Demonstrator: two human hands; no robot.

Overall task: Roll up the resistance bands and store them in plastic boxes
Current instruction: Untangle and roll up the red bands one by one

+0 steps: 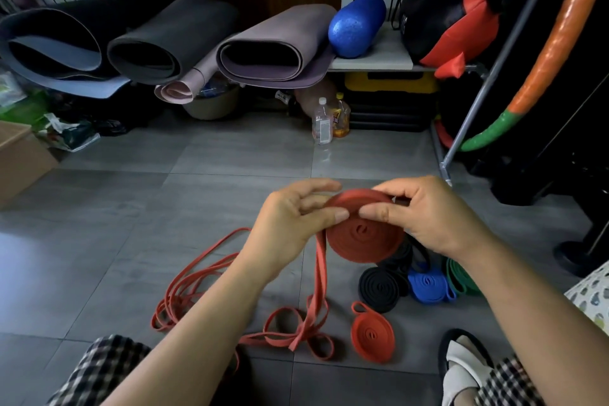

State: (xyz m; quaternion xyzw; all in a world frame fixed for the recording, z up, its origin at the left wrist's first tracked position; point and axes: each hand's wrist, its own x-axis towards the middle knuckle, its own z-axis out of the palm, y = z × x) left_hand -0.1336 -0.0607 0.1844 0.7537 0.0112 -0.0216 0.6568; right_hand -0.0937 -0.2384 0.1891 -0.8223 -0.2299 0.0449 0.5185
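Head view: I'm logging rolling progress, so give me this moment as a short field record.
in hands: red coil, partly rolled
left hand: pinches the coil's left edge
right hand: pinches the coil's right edge
unrolled tail: hangs to the floor
rolled on floor: small red coil, black coil, blue coil
partly hidden: green band
loose on floor: red bands

I hold a part-wound red coil (362,237) upright between my left hand (290,217) and right hand (425,217), both thumbs pressed on its face and my fingers (316,188) reaching over its top edge. Its loose tail (321,273) drops at 7 o'clock to the grey floor (164,208) and joins the slack red loops (197,277). At 5 o'clock a small red roll (372,336), a black roll (379,288), a blue roll (428,287) and a green band (461,277) lie clustered.
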